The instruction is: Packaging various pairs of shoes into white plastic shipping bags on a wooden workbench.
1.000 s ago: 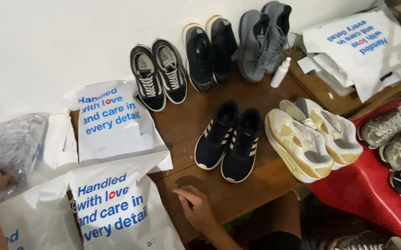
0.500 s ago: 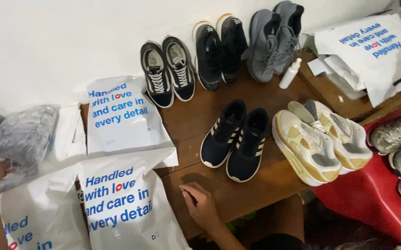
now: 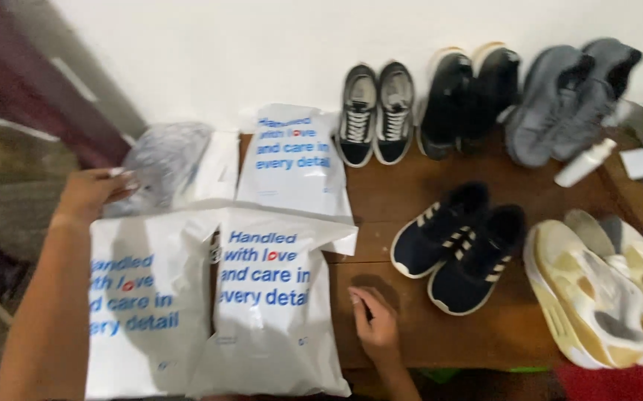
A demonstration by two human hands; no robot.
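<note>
Hands, two, bare. Left hand (image 3: pixel 91 194): fingers loosely curled, resting at the top edge of a white bag (image 3: pixel 147 297) with blue lettering and touching a clear plastic bag (image 3: pixel 162 163) behind it; whether it actually pinches either one cannot be told through the blur. Left forearm runs up from the lower-left corner, over the white bag's left side. Right hand (image 3: pixel 375 325): empty, palm down, fingers relaxed and slightly spread, flat on the brown table (image 3: pixel 440 334) just beside a second white bag (image 3: pixel 273 304). Its wrist leaves the frame at the bottom edge.

Third white bag (image 3: pixel 292 160) lies further back, partly under the second. Navy sneakers (image 3: pixel 458 245) with white stripes sit near the right hand, apart from it. Black-and-white sneakers (image 3: pixel 375 111), black sneakers (image 3: pixel 470 96) and grey sneakers (image 3: pixel 570 96) line the wall. Cream sneakers (image 3: pixel 603 297) are cut off at right. White bottle (image 3: pixel 585 163) lies on its side. Whole view is blurred.
</note>
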